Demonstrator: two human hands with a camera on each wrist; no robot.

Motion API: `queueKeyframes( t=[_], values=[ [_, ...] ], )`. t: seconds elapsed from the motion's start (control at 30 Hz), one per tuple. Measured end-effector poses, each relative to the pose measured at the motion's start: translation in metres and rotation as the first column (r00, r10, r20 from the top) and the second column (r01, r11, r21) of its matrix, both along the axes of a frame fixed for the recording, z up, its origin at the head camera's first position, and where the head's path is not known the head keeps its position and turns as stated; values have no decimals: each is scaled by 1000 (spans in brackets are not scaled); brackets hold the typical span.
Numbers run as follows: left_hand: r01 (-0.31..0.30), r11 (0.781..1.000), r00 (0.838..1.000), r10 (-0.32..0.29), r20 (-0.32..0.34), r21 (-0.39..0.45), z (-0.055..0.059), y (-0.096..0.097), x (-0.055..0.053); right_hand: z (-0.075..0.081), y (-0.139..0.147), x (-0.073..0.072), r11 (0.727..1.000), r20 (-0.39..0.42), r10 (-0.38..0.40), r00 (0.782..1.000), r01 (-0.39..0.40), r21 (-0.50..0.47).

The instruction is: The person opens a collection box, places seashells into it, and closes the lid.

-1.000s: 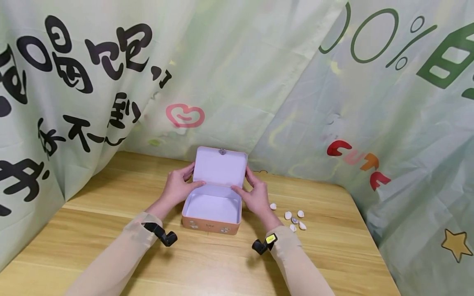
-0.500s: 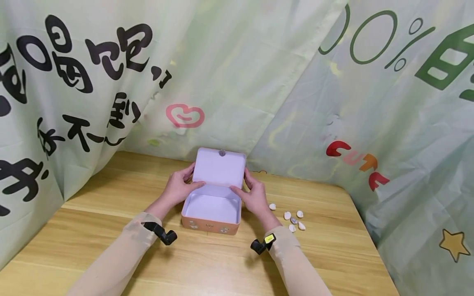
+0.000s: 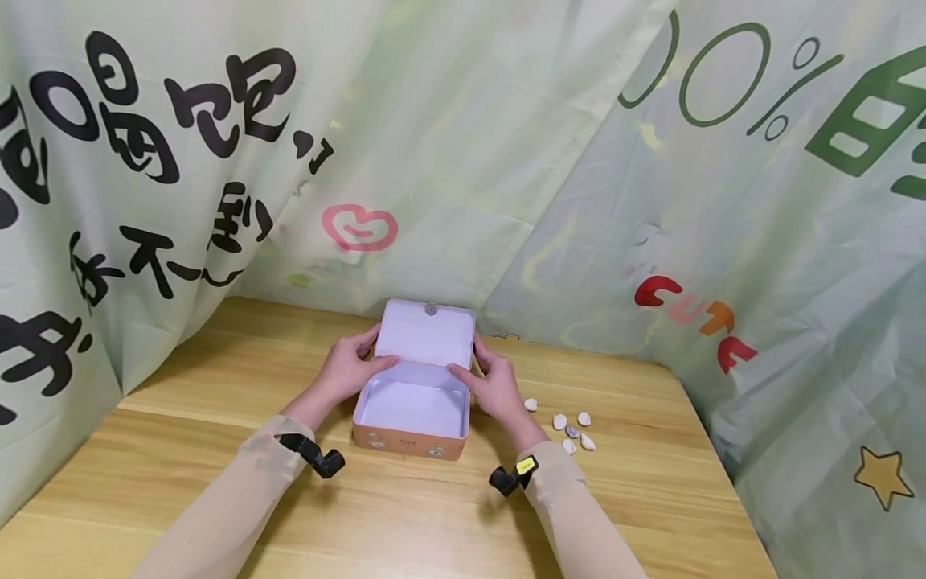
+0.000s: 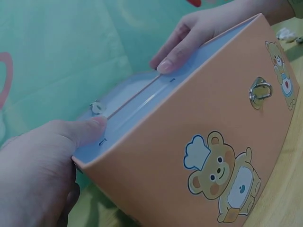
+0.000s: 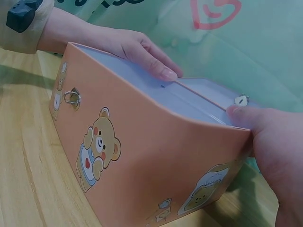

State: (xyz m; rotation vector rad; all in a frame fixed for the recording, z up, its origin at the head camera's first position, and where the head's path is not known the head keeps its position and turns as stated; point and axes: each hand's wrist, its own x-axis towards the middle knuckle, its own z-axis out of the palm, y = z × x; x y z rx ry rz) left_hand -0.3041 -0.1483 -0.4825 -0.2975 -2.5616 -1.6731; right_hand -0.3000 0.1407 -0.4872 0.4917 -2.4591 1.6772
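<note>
An orange tin box point(image 3: 410, 442) stands on the table with its lid point(image 3: 427, 331) raised and tilted back. The inside is pale lilac, and nothing lies in it. My left hand point(image 3: 346, 366) grips the left side by the hinge, thumb over the rim and fingers behind the lid. Across from it, my right hand point(image 3: 499, 386) holds the right side the same way. Bear pictures and a metal latch loop point(image 4: 260, 92) decorate the front in the left wrist view. A round catch point(image 5: 241, 100) sits on the lid's edge. Both hands' fingers are partly hidden behind the lid.
Several small white shells point(image 3: 560, 421) and a dark-striped one point(image 3: 572, 432) lie right of my right hand. Behind the wooden table point(image 3: 405, 523) hangs a printed curtain point(image 3: 463, 145), close to the lid. The table's right edge slopes down past the shells.
The lid has tipped farther back, its top edge now lower. Both hands keep their hold and have gone back slightly with it. The box body and shells stay put.
</note>
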Motion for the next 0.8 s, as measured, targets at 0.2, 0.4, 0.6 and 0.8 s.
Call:
queueKeyframes(
  t=[0.2,0.4,0.6,0.8],
  values=[
    [18,1000,1000,-18,20,1,-4,-1,-2,-1,0,0,1000,21,16,1000,-16,-18],
    [17,1000,999,-18,52,7,-2,-2,0,-1,0,1,1000,29,14,999,-14,-19],
    [16,1000,998,-16,54,2,-3,-1,-1,-3,1,2,1000,30,12,999,-11,-18],
    [7,1000,999,-5,54,-24,-2,-2,0,-4,1,2,1000,25,10,1000,-10,-16]
  ],
)
